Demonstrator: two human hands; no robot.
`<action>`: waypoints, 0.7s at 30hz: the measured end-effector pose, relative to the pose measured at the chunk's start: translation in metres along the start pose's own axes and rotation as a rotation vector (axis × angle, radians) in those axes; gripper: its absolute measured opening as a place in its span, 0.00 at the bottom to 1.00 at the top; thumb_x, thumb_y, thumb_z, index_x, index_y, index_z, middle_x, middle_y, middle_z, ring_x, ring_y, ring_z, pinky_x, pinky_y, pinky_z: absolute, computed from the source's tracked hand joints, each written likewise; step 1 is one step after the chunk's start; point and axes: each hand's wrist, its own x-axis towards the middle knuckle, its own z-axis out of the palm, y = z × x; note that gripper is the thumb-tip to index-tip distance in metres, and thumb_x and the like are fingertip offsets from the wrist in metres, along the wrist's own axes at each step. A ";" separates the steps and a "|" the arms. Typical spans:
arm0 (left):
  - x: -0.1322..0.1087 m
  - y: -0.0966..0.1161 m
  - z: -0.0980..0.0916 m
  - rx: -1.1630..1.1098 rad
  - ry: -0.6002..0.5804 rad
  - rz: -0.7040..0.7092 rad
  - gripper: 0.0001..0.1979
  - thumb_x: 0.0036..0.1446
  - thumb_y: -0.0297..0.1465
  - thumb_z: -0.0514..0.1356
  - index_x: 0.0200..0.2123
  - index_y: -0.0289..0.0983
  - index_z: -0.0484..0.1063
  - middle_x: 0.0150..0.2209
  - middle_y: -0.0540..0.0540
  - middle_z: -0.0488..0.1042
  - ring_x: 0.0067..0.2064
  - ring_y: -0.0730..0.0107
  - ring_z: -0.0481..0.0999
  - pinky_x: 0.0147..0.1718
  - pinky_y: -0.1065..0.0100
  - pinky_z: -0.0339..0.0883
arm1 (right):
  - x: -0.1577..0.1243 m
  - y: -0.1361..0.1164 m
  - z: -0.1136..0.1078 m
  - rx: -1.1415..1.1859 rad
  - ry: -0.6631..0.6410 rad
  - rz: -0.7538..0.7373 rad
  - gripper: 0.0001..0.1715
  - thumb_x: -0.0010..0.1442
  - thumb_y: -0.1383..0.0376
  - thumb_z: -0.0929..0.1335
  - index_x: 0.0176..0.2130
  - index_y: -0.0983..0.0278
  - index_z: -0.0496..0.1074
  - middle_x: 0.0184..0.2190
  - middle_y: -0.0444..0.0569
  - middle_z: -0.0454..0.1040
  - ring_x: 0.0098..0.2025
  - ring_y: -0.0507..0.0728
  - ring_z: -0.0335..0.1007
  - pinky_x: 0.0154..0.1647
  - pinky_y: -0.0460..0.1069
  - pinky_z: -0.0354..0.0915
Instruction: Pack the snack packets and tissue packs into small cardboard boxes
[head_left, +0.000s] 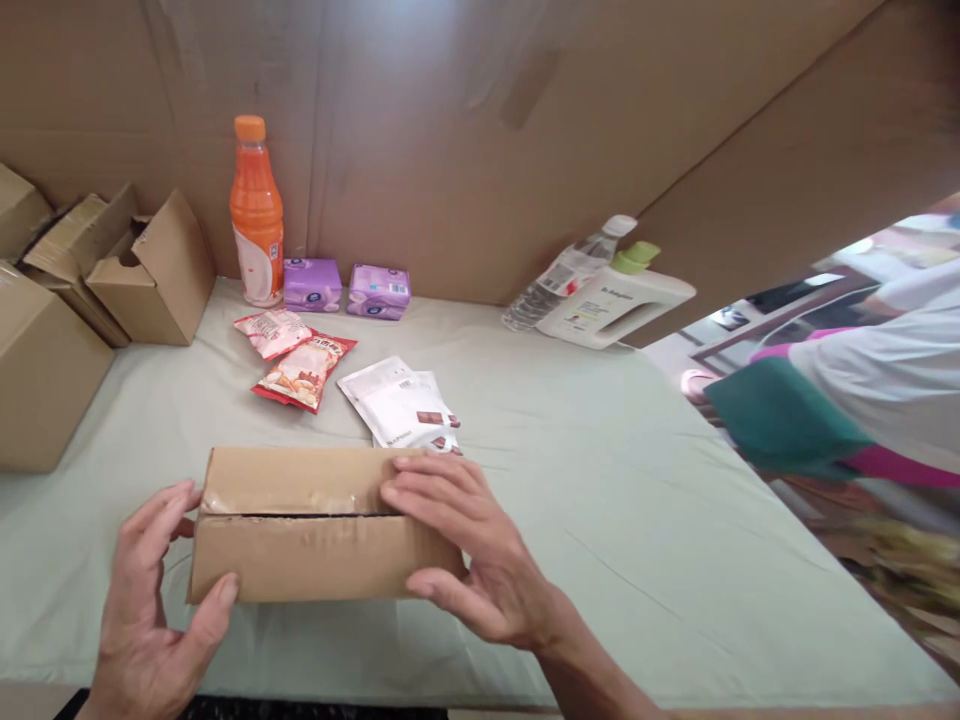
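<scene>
The left hand (154,600) curves into a wide C, its thumb spread well apart from the bent fingers. The right hand (480,555) is palm down, fingers reaching toward the left hand, thumb apart; its bare forearm (589,655) slants inward.

And the long carton (315,565) keeps its insides hidden — just a dark slit between the flaps! White sachets (394,405) sit partly behind it, small print unreadable. Far left, a big box (45,380) is sliced by the edge; far right, a co-worker (900,385) — blurred, cut off. White jug (581,310) masks part of the clear bottle (559,272).
</scene>
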 end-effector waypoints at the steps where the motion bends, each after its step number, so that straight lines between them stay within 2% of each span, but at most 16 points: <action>1: 0.000 0.002 0.000 -0.013 0.015 -0.025 0.35 0.67 0.31 0.56 0.73 0.53 0.48 0.71 0.42 0.54 0.69 0.48 0.62 0.65 0.42 0.66 | -0.001 0.001 0.000 -0.025 -0.036 -0.038 0.34 0.69 0.48 0.66 0.69 0.56 0.64 0.52 0.55 0.79 0.61 0.70 0.71 0.62 0.68 0.65; 3: 0.002 0.007 -0.002 -0.033 0.020 -0.064 0.29 0.67 0.30 0.56 0.69 0.55 0.57 0.71 0.46 0.55 0.69 0.50 0.62 0.65 0.45 0.66 | -0.008 0.003 0.001 -0.048 -0.060 -0.070 0.37 0.69 0.47 0.65 0.70 0.57 0.62 0.54 0.56 0.79 0.63 0.70 0.69 0.63 0.68 0.64; 5: 0.005 0.009 -0.003 -0.024 -0.014 -0.065 0.26 0.68 0.31 0.55 0.66 0.55 0.62 0.70 0.47 0.58 0.68 0.51 0.64 0.62 0.51 0.70 | -0.017 0.005 0.002 -0.062 -0.060 -0.050 0.41 0.69 0.44 0.64 0.72 0.57 0.58 0.61 0.58 0.74 0.67 0.71 0.64 0.65 0.68 0.63; 6: 0.007 0.009 -0.003 -0.019 -0.022 -0.062 0.24 0.68 0.31 0.55 0.65 0.54 0.63 0.69 0.47 0.59 0.67 0.52 0.66 0.61 0.53 0.72 | -0.021 0.006 0.003 -0.077 -0.054 -0.029 0.42 0.69 0.43 0.64 0.73 0.56 0.57 0.66 0.58 0.69 0.70 0.71 0.60 0.66 0.68 0.63; 8: 0.011 0.007 -0.001 -0.013 -0.017 -0.044 0.23 0.68 0.31 0.55 0.64 0.51 0.64 0.68 0.45 0.60 0.66 0.53 0.68 0.58 0.56 0.73 | -0.030 0.009 0.005 -0.101 -0.037 0.029 0.42 0.68 0.41 0.63 0.73 0.53 0.58 0.75 0.57 0.51 0.75 0.72 0.50 0.67 0.68 0.63; 10: 0.013 0.005 0.001 0.000 0.000 0.004 0.22 0.69 0.31 0.54 0.64 0.49 0.64 0.67 0.44 0.60 0.65 0.55 0.69 0.58 0.58 0.74 | -0.038 0.012 0.008 -0.074 -0.045 0.089 0.42 0.68 0.39 0.62 0.73 0.52 0.58 0.78 0.54 0.38 0.76 0.74 0.44 0.66 0.67 0.64; 12: 0.012 0.003 0.003 0.031 0.034 0.072 0.22 0.69 0.31 0.52 0.64 0.48 0.63 0.66 0.42 0.61 0.63 0.57 0.70 0.56 0.61 0.75 | -0.042 0.016 0.011 -0.011 -0.076 0.145 0.43 0.68 0.38 0.61 0.73 0.52 0.58 0.79 0.54 0.36 0.76 0.74 0.43 0.66 0.65 0.66; 15: 0.004 0.000 0.000 0.081 0.101 0.124 0.22 0.70 0.30 0.51 0.65 0.46 0.63 0.66 0.42 0.60 0.60 0.62 0.71 0.52 0.67 0.75 | -0.038 0.021 0.017 0.056 -0.128 0.185 0.42 0.69 0.42 0.63 0.74 0.53 0.56 0.78 0.54 0.40 0.76 0.73 0.44 0.67 0.62 0.64; 19: -0.018 -0.008 -0.017 0.106 0.178 0.051 0.22 0.69 0.31 0.53 0.65 0.49 0.65 0.66 0.46 0.60 0.61 0.66 0.69 0.54 0.71 0.72 | -0.007 0.024 0.037 0.160 -0.220 0.130 0.42 0.70 0.46 0.65 0.75 0.54 0.53 0.78 0.56 0.40 0.77 0.71 0.43 0.70 0.62 0.59; 21: -0.034 -0.018 -0.027 0.090 0.227 -0.018 0.23 0.68 0.31 0.56 0.64 0.50 0.67 0.68 0.48 0.60 0.61 0.64 0.69 0.57 0.68 0.69 | 0.014 0.021 0.051 0.224 -0.276 0.104 0.43 0.69 0.45 0.65 0.75 0.54 0.53 0.78 0.57 0.39 0.77 0.70 0.41 0.72 0.63 0.55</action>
